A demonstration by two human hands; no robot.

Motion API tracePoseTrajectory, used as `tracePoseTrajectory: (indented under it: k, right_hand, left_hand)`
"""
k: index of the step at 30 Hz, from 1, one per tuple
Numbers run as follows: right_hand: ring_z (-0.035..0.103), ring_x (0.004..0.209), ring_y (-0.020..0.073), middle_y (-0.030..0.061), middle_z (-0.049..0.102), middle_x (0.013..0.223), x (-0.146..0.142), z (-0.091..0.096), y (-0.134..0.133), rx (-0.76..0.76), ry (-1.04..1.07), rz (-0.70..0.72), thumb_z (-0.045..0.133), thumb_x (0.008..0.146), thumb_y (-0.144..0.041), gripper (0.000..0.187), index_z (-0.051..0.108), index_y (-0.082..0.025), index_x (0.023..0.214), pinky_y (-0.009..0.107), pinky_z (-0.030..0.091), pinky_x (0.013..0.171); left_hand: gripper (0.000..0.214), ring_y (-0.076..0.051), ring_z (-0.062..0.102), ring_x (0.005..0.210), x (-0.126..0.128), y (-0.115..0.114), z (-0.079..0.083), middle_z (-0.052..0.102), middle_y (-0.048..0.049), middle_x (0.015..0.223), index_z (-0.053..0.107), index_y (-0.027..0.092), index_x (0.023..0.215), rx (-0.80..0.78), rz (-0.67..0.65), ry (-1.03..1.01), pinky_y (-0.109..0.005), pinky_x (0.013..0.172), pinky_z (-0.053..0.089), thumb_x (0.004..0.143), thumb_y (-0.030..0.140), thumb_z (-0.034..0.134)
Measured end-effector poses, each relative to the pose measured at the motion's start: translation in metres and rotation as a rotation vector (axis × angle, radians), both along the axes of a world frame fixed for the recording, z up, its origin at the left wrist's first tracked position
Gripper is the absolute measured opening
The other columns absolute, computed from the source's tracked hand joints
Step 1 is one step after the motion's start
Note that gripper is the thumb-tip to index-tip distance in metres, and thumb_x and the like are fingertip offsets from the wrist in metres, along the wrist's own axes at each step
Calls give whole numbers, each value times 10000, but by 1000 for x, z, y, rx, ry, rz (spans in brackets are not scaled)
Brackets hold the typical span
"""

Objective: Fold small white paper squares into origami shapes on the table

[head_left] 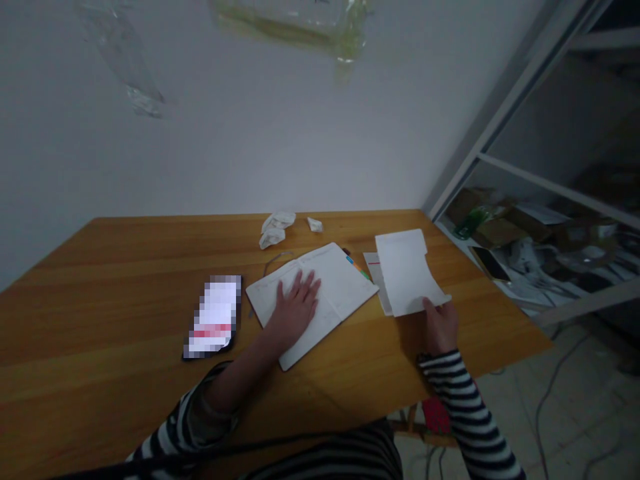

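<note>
An open white notebook (340, 283) lies on the wooden table (100, 280). My left hand (295, 307) rests flat on its left page with the fingers spread. My right hand (440, 327) pinches the near edge of a white sheet of paper (407, 270), which curls up off the table to the right of the notebook. More paper with a red mark (374, 265) lies under that sheet. Coloured pens (357, 265) stick out between the notebook and the papers.
A phone (215, 317) lies to the left of the notebook. Crumpled paper balls (275, 228) sit near the far edge by the wall. A metal shelf frame (525, 173) with clutter stands right of the table. Cables run across the floor.
</note>
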State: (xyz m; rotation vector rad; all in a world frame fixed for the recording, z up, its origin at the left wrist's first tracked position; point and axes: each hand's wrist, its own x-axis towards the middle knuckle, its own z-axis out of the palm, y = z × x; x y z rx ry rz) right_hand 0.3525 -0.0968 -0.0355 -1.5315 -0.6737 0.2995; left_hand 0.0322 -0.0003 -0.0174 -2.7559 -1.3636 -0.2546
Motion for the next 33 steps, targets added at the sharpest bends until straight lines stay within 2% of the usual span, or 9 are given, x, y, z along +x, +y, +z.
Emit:
tracePoseTrajectory:
  k: [4,8,10,13,15,17,20,26,33]
  right_hand:
    - [683,1014,295,191,703,1139,5,-13,-8,-119,-9,2,652,708,-409,563,623,-99,1177,480,510,958]
    - [667,1060,307,215,663,1208,2,-11,-14,-169,-78,11,597,757,-426,698,491,-74,1349,498,493,980]
    - [557,1242,336,253,529,1384,1,-6,-17,-195,-235,-66,578,782,-416,792,355,-55,1451,541,408,1067]
    - [240,1462,360,248,265,1566,-5,5,-16,-220,-627,-221,551,835,-380,803,245,-68,1508,609,202,1165]
    - [193,1476,334,208,278,1566,-14,13,-8,-240,-835,-139,487,899,-342,637,339,-117,1476,610,189,1169]
    - [259,1449,302,179,377,1512,-29,19,5,-284,-951,92,423,947,-324,462,497,-149,1368,562,261,1158]
    - [293,1434,316,189,455,1471,-55,23,31,-439,-1006,319,411,969,-349,427,589,-116,1280,534,278,1155]
    - [290,1442,390,217,438,1501,-82,29,62,-754,-945,402,441,971,-446,498,612,-85,1268,642,145,1156]
    - [336,1422,387,190,473,1485,-82,25,58,-717,-947,378,460,965,-409,421,638,-132,1226,696,95,1136]
  left_hand:
    - [553,-306,244,1481,1,4,-6,309,-157,1583,399,156,1486,-34,-62,8,-644,1122,277,954,80,269]
    - [659,-346,212,1484,-2,4,-11,267,-145,1605,356,289,1508,-36,-106,-27,-697,1087,274,914,10,300]
    - [723,-362,197,1485,-4,4,-11,237,-129,1619,317,373,1510,-41,-139,-31,-726,1069,262,901,-16,307]
    - [787,-366,178,1490,-4,4,-8,217,-112,1627,261,422,1513,-55,-188,-19,-750,1054,246,880,-43,306]
    - [799,-366,177,1490,-4,4,-8,215,-112,1628,244,423,1516,-58,-201,-16,-750,1053,246,873,-49,305]
    - [813,-367,178,1490,-4,4,-8,215,-113,1628,241,422,1515,-55,-201,-21,-750,1051,247,863,-58,305]
    - [828,-369,179,1490,-4,5,-9,225,-119,1625,249,419,1514,-57,-196,-21,-751,1046,249,849,-70,307]
    - [862,-356,185,1492,-5,4,-8,233,-113,1625,250,423,1515,-71,-185,-13,-740,1053,250,820,-81,325]
    - [873,-359,134,1500,-6,4,-12,177,-116,1638,249,405,1522,-83,-197,-40,-757,1057,209,803,-88,305]
